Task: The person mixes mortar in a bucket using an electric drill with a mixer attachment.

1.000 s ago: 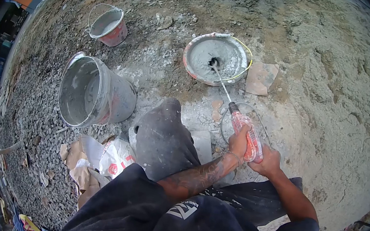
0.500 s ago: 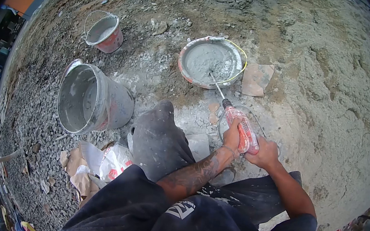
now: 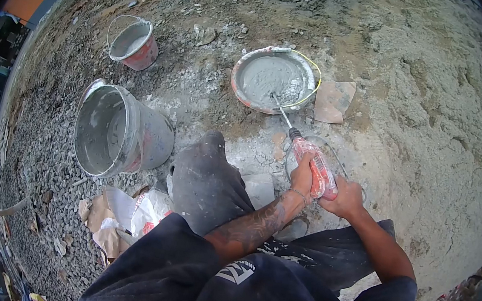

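Note:
Both my hands grip a red power drill (image 3: 313, 164) fitted with a long mixing rod (image 3: 280, 112). My left hand (image 3: 303, 180) wraps the drill's body from the left, and my right hand (image 3: 345, 198) holds its rear handle. The rod's tip is sunk in grey wet mortar inside an orange bucket (image 3: 238, 87) standing on the ground ahead of me. My bent knee in dusty dark trousers (image 3: 208, 173) is just left of the drill.
A large mortar-smeared bucket (image 3: 153, 133) lies tilted on its side at left. A small red bucket (image 3: 142, 53) stands farther back. Torn paper sacks (image 3: 125, 214) lie by my knee, a cardboard piece (image 3: 332, 100) right of the mixing bucket. Ground is gravel and sand.
The drill and my hands have drawn slightly toward me and to the left. The hollow around the rod in the mortar has closed over. My view has shifted a little.

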